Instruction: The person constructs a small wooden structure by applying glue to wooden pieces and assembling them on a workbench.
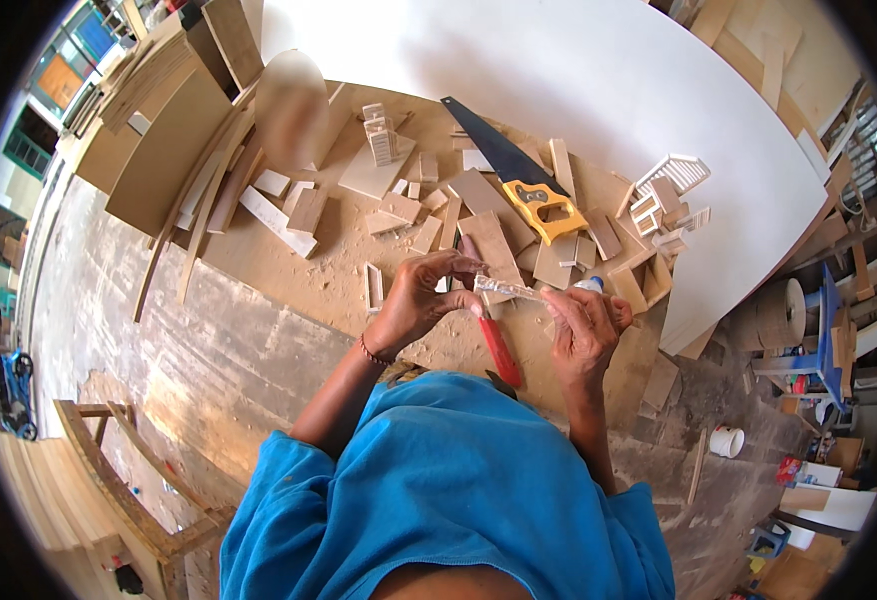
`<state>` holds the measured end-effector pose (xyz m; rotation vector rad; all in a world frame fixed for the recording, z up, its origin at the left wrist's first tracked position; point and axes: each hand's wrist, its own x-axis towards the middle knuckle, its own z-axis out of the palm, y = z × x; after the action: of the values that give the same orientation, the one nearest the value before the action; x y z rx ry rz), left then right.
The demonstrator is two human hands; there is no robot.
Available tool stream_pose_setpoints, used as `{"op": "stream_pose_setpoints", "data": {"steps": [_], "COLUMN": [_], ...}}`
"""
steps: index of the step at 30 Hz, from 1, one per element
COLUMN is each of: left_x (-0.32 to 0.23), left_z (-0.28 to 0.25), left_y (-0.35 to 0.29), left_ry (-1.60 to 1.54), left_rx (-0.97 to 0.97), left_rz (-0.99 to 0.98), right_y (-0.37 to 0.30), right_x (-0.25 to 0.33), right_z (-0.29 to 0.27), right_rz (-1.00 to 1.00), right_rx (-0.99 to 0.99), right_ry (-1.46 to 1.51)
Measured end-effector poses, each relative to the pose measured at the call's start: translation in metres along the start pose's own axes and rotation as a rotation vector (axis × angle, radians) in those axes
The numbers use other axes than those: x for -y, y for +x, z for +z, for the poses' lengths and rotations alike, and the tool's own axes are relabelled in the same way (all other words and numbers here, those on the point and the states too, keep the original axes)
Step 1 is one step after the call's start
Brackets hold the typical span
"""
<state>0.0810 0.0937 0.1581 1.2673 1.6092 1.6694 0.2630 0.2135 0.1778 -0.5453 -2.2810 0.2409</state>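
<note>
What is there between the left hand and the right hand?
In the head view, a shiny whitish strip spans the gap; a red handle shows lower down.

Scuffed floor, brightly lit; wooden frame; far left, perhaps green window.

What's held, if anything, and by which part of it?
A shiny crinkled strip: the right hand pinches its right end between fingers. Whether the left hand also grips the left end can't be told.

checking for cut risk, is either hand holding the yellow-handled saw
No, the saw lies among wood pieces, apart from the left hand and right hand.
</note>
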Motion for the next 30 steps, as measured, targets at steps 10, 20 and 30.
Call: {"op": "stream_pose_setpoints", "data": {"steps": [10, 20, 30], "left_x": [-0.007, -0.005, 0.000], "left_z": [0.014, 0.010, 0.007], "left_y": [-0.005, -0.004, -0.003], "left_ry": [-0.671, -0.583, -0.573], "left_rx": [-0.139, -0.081, -0.076], "left_rz": [-0.140, -0.168, -0.231], "right_y": [0.005, 0.007, 0.010], "right_x": [0.003, 0.002, 0.002], "right_z": [0.009, 0.010, 0.009], "right_rz": [-0.018, 0.024, 0.019], "right_rx": [-0.067, -0.052, -0.014], "right_ry": [0.081, 0.051, 0.016]}}
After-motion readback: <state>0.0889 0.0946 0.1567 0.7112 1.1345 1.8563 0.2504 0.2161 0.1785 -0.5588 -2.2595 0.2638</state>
